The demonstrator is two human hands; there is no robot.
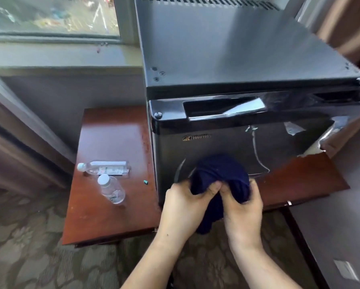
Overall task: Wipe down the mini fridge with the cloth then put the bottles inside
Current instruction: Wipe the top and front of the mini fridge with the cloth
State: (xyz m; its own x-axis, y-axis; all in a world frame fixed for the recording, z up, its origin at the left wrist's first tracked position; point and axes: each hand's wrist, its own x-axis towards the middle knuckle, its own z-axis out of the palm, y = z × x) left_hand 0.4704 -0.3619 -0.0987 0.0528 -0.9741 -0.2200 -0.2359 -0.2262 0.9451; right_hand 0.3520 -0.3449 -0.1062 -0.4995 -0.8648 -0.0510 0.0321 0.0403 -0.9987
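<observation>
Head view, the only view.

- Cloth (218, 174): dark blue, bunched into a wad. Held by both hands in front of the lower part of the mini fridge (258, 140) door. Contact with the door cannot be confirmed.
- Left hand (185, 205): fingers (213, 187) curled, pinching the left side of the wad.
- Right hand (242, 211): fingers (253, 184) curled round the right side; the two thumbs meet at the middle.
- Fridge: door closed, standing at the right of the wooden counter (104, 138). The door face lies straight ahead of the fingers, on the far side of the cloth. The fridge top lies farther and higher.
- Bottles, left of the fridge on the counter: lying bottle (106, 166), long axis left-right, cap to the left; second bottle (112, 189) just nearer, apparently upright. Both well left of the hands, the left hand being the nearer.

Judgement: wiping stage, bottles untouched. The cloth is already on the door's side of the fingers, so the next stroke needs only forward pressure and travel across the face. A loose tail hangs below the wad and may drag.
</observation>
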